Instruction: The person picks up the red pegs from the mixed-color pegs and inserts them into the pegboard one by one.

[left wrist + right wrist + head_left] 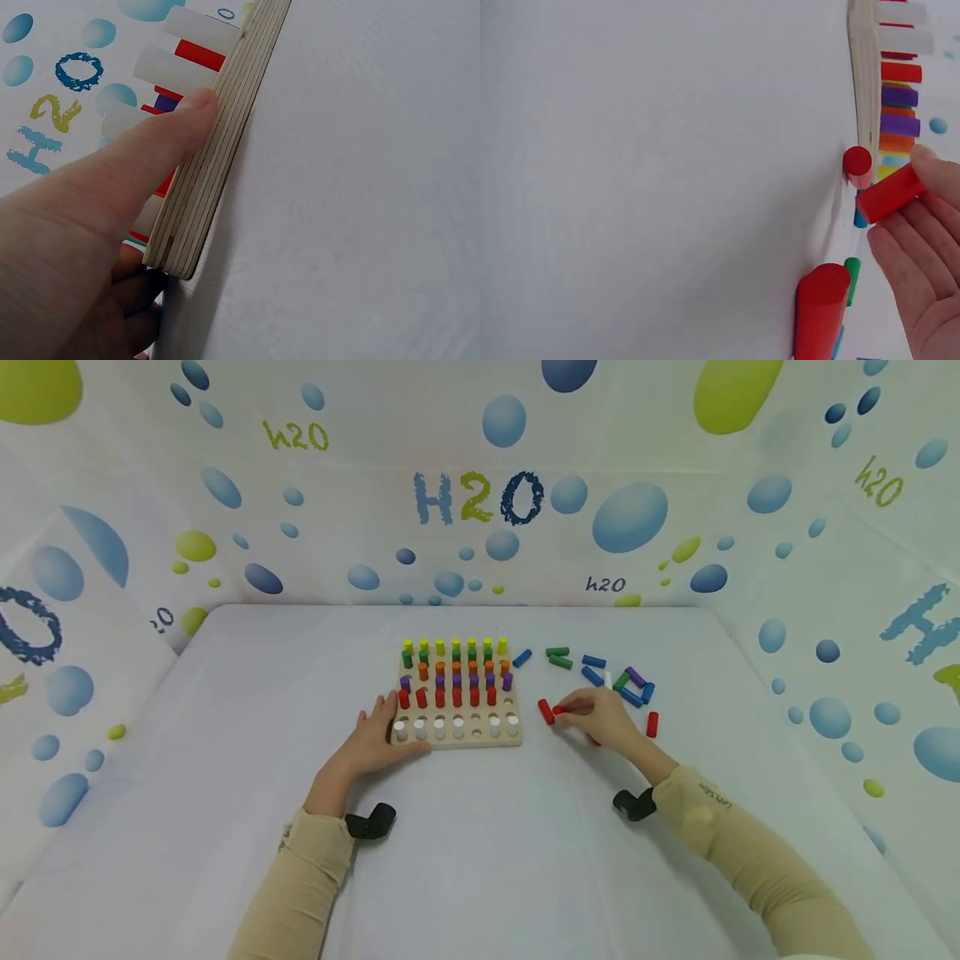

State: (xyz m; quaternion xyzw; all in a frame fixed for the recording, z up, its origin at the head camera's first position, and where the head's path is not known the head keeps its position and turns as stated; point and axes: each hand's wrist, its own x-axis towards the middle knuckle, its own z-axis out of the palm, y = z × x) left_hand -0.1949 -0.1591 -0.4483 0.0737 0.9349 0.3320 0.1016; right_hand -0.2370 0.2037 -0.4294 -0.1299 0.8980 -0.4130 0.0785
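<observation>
A wooden pegboard (476, 738) bears rows of upright yellow, green, orange, purple, red and white pegs, with a few bare holes. My left hand (372, 742) holds its near left corner, thumb along the front edge and fingers at the left side. In the left wrist view the thumb (161, 135) presses the layered wooden edge (214, 157). To the right of the board, my right hand (606, 720) pinches a red peg (889, 196) between thumb and fingers, raised and tilted. Just left of those fingertips, another red peg (546, 712) lies on the table.
Loose blue pegs (594, 661), green pegs (557, 652), a purple peg (636, 677) and a white peg (608, 679) are scattered beyond the right hand. One red peg (652, 724) lies right of it. A white cloth (480, 860) covers the table.
</observation>
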